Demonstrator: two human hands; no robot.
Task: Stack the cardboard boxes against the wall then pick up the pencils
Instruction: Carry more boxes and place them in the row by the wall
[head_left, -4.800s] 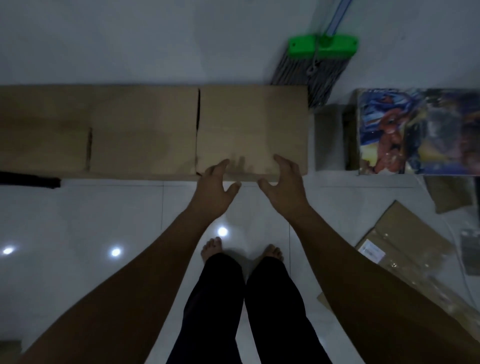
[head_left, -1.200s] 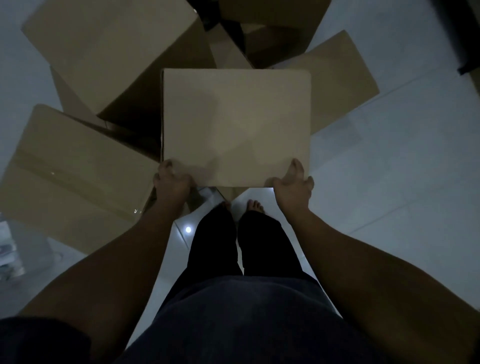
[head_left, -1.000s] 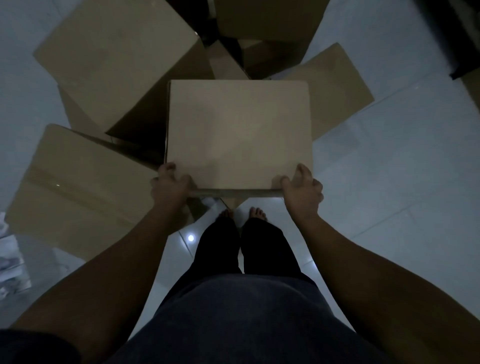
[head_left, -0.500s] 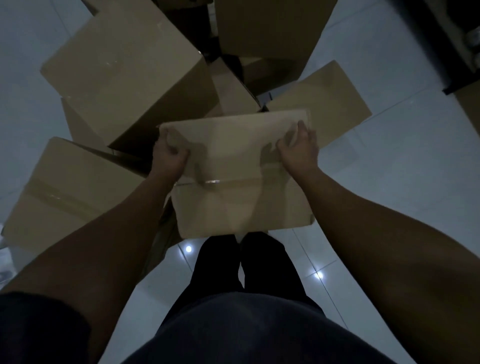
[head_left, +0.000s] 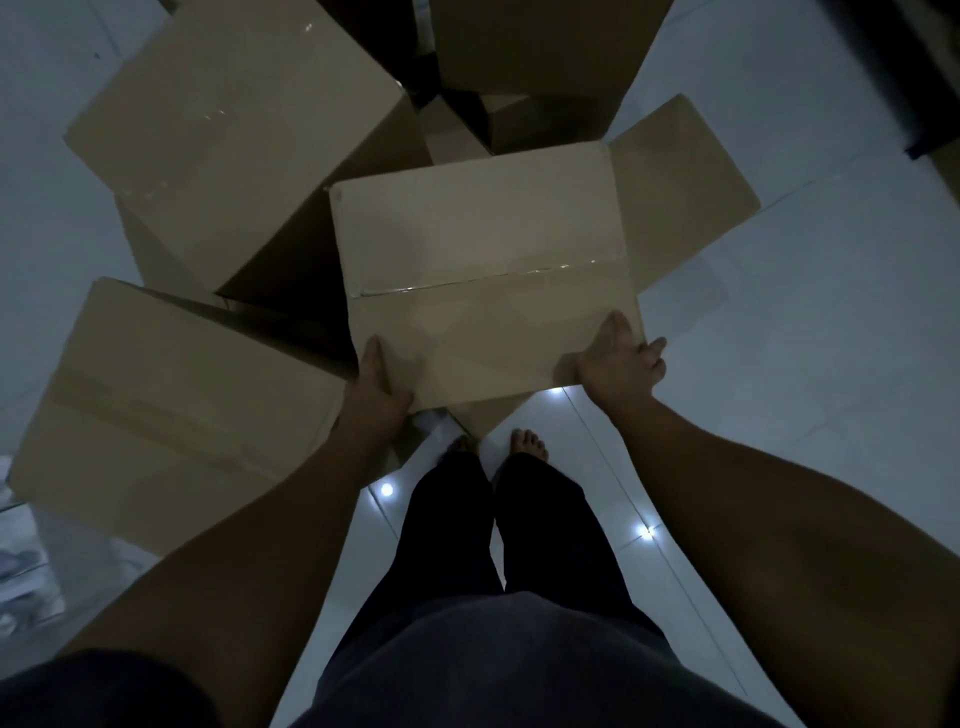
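Black long trousers (head_left: 447, 530), dark grey top (head_left: 493, 670), short dark sleeve (head_left: 93, 693) on left upper arm. Forearms (head_left: 753, 519) bare to the wrist, feet (head_left: 528, 444) bare.

Dim, bluish and grainy, with small ceiling-light glints on the glossy floor tiles (head_left: 810, 364) and wide-angle bending at the edges.

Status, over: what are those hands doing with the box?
Holding: left hand, right hand each grip a near corner of taped box. Crowded by other boxes, left and beyond.
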